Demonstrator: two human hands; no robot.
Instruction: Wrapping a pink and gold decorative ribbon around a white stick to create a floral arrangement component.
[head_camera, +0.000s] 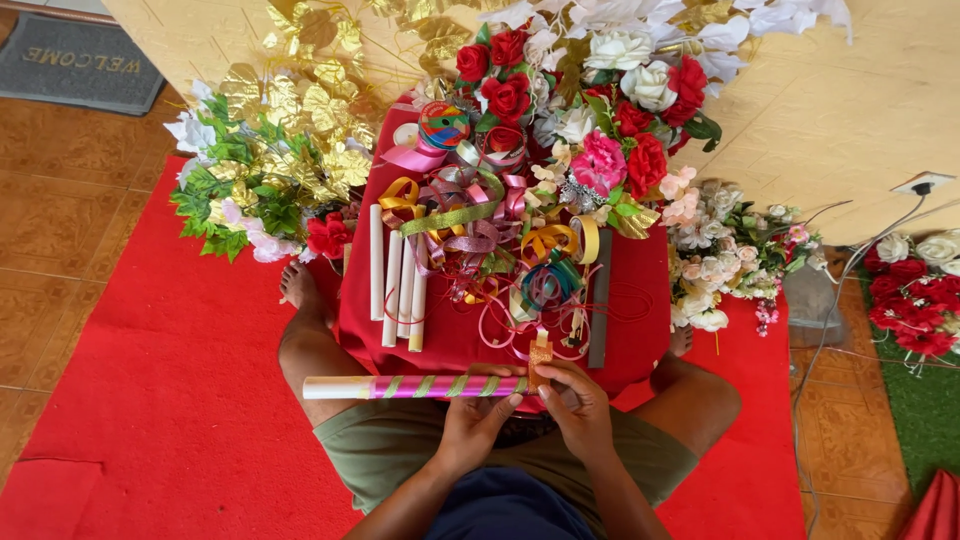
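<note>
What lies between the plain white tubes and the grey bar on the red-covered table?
In the head view, a heap of tangled coloured ribbons lies between the white tubes and grey bar.

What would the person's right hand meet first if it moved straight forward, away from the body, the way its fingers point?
Probably the loose pink ribbon loops on the red cloth, just beyond the right hand. Depth is unclear, so the hand might pass above them.
</note>
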